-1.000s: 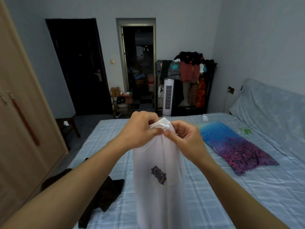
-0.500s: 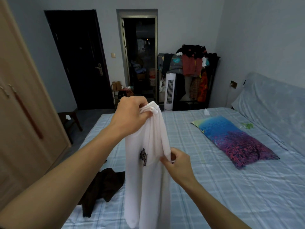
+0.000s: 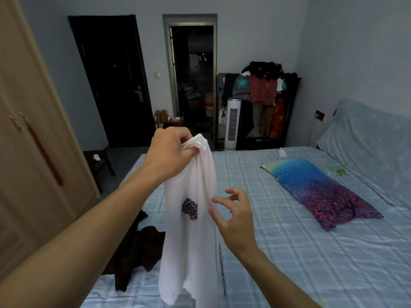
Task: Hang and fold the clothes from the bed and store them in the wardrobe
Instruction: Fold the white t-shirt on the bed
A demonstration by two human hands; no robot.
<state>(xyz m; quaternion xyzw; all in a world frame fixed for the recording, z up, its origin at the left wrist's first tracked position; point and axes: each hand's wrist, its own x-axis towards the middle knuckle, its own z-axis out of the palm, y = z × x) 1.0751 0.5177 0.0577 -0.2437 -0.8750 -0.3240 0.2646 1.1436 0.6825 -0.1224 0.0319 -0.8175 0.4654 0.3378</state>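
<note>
Right hand [image 3: 235, 216] released white shirt [image 3: 191, 230], left hand [image 3: 171, 152] gripping

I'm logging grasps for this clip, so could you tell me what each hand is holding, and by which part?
The left hand pinches the white garment by its bunched top edge. The right hand is open beside it, holding nothing.

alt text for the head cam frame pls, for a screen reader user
The left hand holds a white garment bunched at its top, hanging above a blue checked bed, while the open right hand hovers beside it. A dark garment lies on the bed's left edge, a colourful pillow to the right.
</note>
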